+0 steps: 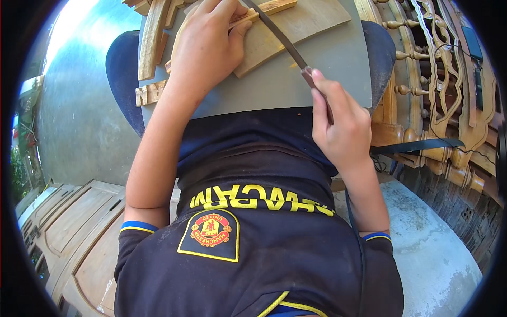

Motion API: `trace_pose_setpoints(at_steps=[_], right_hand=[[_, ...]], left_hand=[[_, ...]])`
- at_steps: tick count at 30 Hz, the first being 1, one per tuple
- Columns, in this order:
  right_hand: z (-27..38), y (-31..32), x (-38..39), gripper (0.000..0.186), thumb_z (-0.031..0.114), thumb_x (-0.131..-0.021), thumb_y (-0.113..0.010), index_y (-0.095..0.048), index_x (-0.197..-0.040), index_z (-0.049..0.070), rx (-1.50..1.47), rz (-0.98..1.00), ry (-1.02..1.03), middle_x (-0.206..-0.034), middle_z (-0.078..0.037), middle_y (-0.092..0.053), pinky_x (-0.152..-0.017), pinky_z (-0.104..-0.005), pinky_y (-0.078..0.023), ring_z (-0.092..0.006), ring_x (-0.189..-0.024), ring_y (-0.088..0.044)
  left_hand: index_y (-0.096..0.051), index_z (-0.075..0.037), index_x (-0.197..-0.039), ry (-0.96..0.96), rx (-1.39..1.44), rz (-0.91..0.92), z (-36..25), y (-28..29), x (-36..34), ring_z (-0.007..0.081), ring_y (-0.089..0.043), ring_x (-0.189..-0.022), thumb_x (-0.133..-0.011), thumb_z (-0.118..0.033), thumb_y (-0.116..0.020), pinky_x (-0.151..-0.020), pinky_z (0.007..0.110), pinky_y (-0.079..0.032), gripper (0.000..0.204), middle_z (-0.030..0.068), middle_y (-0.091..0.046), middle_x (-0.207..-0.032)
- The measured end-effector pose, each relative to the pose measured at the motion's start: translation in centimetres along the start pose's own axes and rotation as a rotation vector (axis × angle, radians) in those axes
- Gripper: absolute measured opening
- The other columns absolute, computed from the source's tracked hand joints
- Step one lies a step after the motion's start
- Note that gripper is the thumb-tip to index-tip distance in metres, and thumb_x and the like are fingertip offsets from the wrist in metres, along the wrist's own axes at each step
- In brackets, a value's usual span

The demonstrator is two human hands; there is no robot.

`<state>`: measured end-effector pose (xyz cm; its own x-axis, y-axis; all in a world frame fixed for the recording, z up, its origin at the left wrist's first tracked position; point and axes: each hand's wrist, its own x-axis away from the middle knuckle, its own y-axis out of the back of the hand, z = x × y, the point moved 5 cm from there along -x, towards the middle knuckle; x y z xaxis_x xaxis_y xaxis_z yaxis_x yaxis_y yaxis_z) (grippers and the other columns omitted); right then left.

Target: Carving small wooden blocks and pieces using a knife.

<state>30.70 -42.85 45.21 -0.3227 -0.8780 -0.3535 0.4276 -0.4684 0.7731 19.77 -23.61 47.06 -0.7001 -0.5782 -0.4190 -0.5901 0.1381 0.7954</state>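
Note:
My left hand point(208, 47) is closed around a narrow strip of wood point(274, 8), pressing it down over a flat wooden board point(314, 24) on the grey tabletop point(338, 71). In my right hand point(343, 119) is the handle end of a file point(285, 42), a long, thin, dark metal bar. It slants up and left from my fist, and its far part lies across the wood strip close to my left fingers. The file's far tip is cut off by the top edge.
Several wood offcuts point(153, 39) lie at the tabletop's left, with a notched block point(150, 93) at its near left corner. Carved, turned wooden furniture parts point(417, 63) stand to the right. Panelled wooden doors point(84, 227) are at the lower left.

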Motion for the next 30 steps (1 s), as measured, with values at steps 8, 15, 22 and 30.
trace_pose_setpoints(at_steps=[8, 15, 22, 30], right_hand=[[-0.7, 3.0, 4.6, 0.039, -0.001, -0.089, -0.070, -0.065, -0.127, 0.007, 0.019, -0.085, 0.062, -0.091, -0.010, -0.071, -0.060, -0.0372, -0.056, -0.0276, -0.070, -0.071], [-0.3, 0.0, 0.1, 0.039, 0.003, -0.091, -0.068, -0.064, -0.129, 0.008, 0.041, -0.035, 0.122, -0.091, -0.008, -0.068, -0.058, -0.0394, -0.055, -0.0287, -0.068, -0.069], [-0.1, 2.6, 4.3, 0.037, -0.006, -0.088, -0.069, -0.067, -0.125, 0.001, 0.029, -0.063, 0.062, -0.093, -0.012, -0.073, -0.062, -0.0355, -0.058, -0.0273, -0.072, -0.072], [0.3, 0.3, 0.4, 0.039, -0.002, -0.091, -0.069, -0.065, -0.129, 0.005, 0.085, -0.044, 0.132, -0.091, -0.010, -0.070, -0.059, -0.0383, -0.056, -0.0276, -0.068, -0.069]], left_hand=[[-0.062, 0.001, -0.089, 0.030, 0.024, 0.015, 0.3, -0.4, 0.0, 0.0359, -0.062, -0.092, -0.090, -0.005, -0.068, -0.083, 0.044, -0.050, 0.009, 0.0170, -0.061, -0.090], [-0.060, 0.001, -0.088, -0.008, 0.021, -0.002, -0.3, 0.0, -0.3, 0.0360, -0.061, -0.093, -0.090, -0.005, -0.068, -0.083, 0.044, -0.049, 0.009, 0.0168, -0.061, -0.090], [-0.061, 0.001, -0.089, -0.012, 0.007, -0.003, 0.0, -0.2, -0.2, 0.0368, -0.061, -0.094, -0.090, -0.005, -0.067, -0.083, 0.044, -0.050, 0.009, 0.0173, -0.060, -0.090], [-0.062, 0.000, -0.089, 0.039, -0.005, -0.009, 0.2, -0.3, 0.1, 0.0383, -0.061, -0.097, -0.090, -0.006, -0.067, -0.087, 0.045, -0.049, 0.009, 0.0187, -0.061, -0.095]])
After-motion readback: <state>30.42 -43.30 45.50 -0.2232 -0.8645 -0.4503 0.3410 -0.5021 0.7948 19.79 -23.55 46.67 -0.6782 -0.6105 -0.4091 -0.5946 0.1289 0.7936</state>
